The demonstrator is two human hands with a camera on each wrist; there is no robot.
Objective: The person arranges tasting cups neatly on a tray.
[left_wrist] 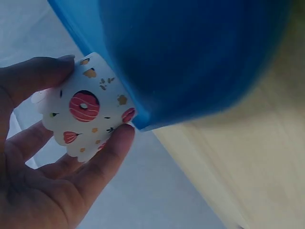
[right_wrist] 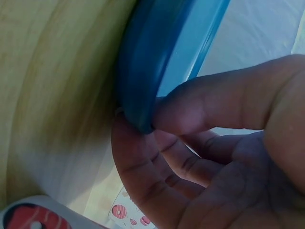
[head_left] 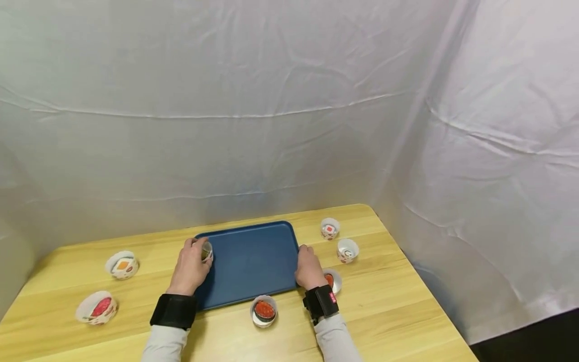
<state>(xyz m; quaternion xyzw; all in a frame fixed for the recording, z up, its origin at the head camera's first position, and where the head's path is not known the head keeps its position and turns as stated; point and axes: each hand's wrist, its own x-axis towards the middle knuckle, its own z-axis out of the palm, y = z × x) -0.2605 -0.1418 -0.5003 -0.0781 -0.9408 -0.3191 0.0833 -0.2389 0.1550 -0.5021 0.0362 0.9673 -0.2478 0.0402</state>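
My left hand (head_left: 189,267) holds a small white paper cup (left_wrist: 88,125) printed with pink donuts, thumb on one side and fingers on the other. In the head view this cup sits at the left edge of a dark blue rectangular tray (head_left: 253,261), with something dark inside it. Across from it, my right hand (head_left: 309,267) pinches the tray's right rim. The right wrist view shows the thumb above the rim (right_wrist: 143,86) and the fingers curled beneath it.
Two paper cups with sushi-like pieces, one orange-topped (head_left: 123,265) and one pink (head_left: 98,307), stand at left. A red-topped one (head_left: 264,310) is at the tray's front edge. Right of the tray are three more cups (head_left: 329,229), (head_left: 347,250), one partly behind my right wrist.
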